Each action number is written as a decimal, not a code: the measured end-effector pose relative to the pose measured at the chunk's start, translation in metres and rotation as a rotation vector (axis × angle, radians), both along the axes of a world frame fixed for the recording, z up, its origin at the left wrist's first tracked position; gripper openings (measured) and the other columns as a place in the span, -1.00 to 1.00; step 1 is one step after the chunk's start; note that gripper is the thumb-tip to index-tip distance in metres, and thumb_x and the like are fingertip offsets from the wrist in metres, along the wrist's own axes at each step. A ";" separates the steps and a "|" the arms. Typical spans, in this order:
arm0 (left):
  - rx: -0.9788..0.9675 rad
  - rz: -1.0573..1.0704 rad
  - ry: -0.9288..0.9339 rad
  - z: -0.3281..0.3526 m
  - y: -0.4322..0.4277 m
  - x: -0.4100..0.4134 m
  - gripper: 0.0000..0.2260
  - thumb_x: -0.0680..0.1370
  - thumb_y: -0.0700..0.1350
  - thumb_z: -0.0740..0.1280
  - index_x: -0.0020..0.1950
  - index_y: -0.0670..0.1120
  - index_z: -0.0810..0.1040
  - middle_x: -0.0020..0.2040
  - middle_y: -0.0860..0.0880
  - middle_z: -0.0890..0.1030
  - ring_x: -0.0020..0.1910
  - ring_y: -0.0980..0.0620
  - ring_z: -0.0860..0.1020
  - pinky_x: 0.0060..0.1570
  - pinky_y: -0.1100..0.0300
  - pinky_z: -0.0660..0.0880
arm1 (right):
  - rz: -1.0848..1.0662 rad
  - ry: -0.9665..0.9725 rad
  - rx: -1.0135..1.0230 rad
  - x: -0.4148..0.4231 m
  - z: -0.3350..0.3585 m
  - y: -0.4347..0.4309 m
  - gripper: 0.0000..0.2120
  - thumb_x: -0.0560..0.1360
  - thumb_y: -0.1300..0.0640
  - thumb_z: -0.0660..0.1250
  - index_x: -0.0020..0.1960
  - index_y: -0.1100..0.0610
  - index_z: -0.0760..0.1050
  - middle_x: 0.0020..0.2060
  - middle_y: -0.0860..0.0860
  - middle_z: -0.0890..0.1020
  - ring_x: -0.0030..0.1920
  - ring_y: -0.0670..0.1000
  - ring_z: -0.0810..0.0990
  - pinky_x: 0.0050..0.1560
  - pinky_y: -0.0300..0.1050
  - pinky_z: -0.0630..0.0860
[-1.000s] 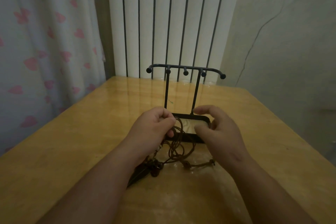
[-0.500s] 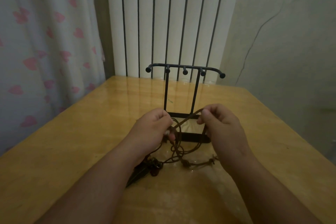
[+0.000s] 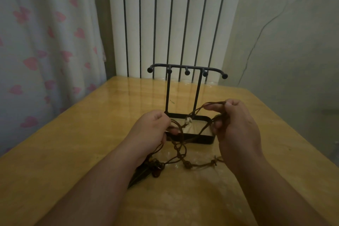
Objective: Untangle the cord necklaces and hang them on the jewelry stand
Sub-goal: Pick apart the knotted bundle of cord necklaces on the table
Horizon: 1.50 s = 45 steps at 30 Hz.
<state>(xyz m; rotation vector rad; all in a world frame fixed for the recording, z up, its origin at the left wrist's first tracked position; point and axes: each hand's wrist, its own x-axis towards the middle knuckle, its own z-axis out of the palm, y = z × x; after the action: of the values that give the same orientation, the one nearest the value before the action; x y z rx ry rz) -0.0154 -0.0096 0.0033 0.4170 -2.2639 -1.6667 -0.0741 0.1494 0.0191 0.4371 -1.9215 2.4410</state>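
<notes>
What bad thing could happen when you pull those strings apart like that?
The brown cords are still knotted between the left hand and right hand, so pulling harder could tighten the knots. The strands run just above the jewelry stand tray, so they might snag it and tip it. The dark pointed pendant on the table could get dragged and scratch the wood.
</notes>
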 end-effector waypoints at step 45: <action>0.015 0.236 0.433 -0.001 -0.004 0.001 -0.80 0.61 -0.17 0.28 -0.06 0.13 0.59 -0.14 0.15 0.60 -0.14 0.19 0.55 -0.14 0.29 0.46 | 0.575 0.182 0.445 0.000 -0.011 0.003 -0.83 0.31 0.11 0.24 -0.27 0.03 0.61 -0.23 0.00 0.62 -0.12 0.03 0.57 -0.02 -0.04 0.42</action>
<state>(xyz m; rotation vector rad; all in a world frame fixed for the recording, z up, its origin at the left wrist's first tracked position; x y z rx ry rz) -0.0145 -0.0135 0.0022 0.2792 -1.8141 -1.4863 -0.0737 0.1527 0.0083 1.3352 -2.5157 2.0826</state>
